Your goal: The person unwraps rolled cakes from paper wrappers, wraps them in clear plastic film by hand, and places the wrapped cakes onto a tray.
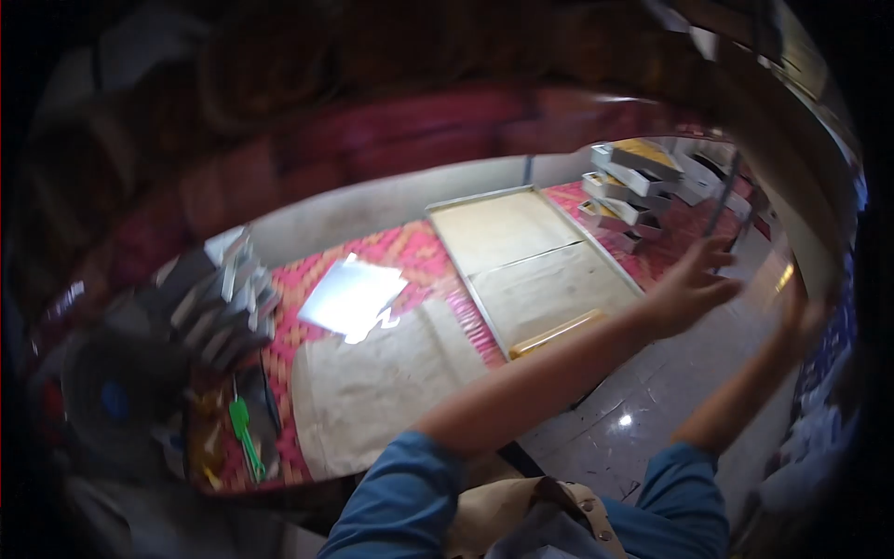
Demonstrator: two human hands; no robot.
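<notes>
My left hand (694, 287) reaches past the table's right end, above the tiled floor. Its fingers are stretched apart and nothing shows in them. Farther right, my right hand (803, 319) is raised at the lower end of a long beige-brown panel (808, 186). Blur hides its fingers, so I cannot tell whether it grips the panel or only overlaps it in view. Under my left forearm, an amber cylinder (557, 335) lies at the near end of a shallow tray (447, 228) lined with two brownish paper sheets (507, 224).
A pink patterned table cover (414, 244) carries a loose brown sheet (386, 401), a shiny clear plastic stack (352, 293) and a green utensil (244, 436). Stacked metal tins stand at left (228, 303) and back right (633, 182). Tiled floor (624, 419) lies right.
</notes>
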